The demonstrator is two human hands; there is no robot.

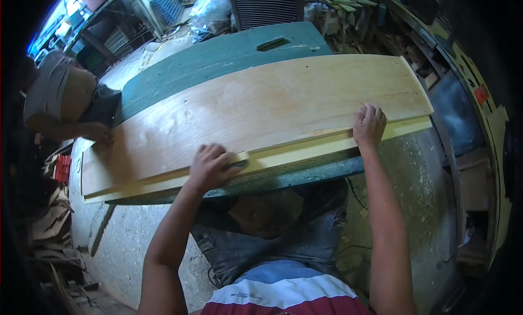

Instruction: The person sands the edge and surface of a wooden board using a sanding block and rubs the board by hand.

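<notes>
Presently, a long wooden board (261, 102) lies flat across a green table (180, 78), set somewhat slantwise, with the table showing beyond its far edge and again below its near edge. A pale strip (305, 151) runs along the board's near side, just below the board's surface level.

Left hand (208, 167): over the near edge of the board, left of the right hand, slightly blurred. Fingers bent, with a small block (239, 161) at the fingertips, above the strip. Cannot tell whether the fingers are clamped on the block or only pressing against it.

Right hand (370, 124): at the near edge, toward the board's right end. Fingers curled and close together, touching the board; the thumb is hidden. Cannot tell whether the edge is pinched or the hand merely rests there.

Co-worker at far left: one hand (99, 134) at the left end of the board, fingers near its surface; contact unclear.

Surroundings: a clear plastic bag (211, 13) and a dark slatted panel (267, 7) stand behind the table. Wood scraps (346, 0) are piled at the back right, and more scraps (52, 219) lie at the left on the concrete floor (128, 239).
</notes>
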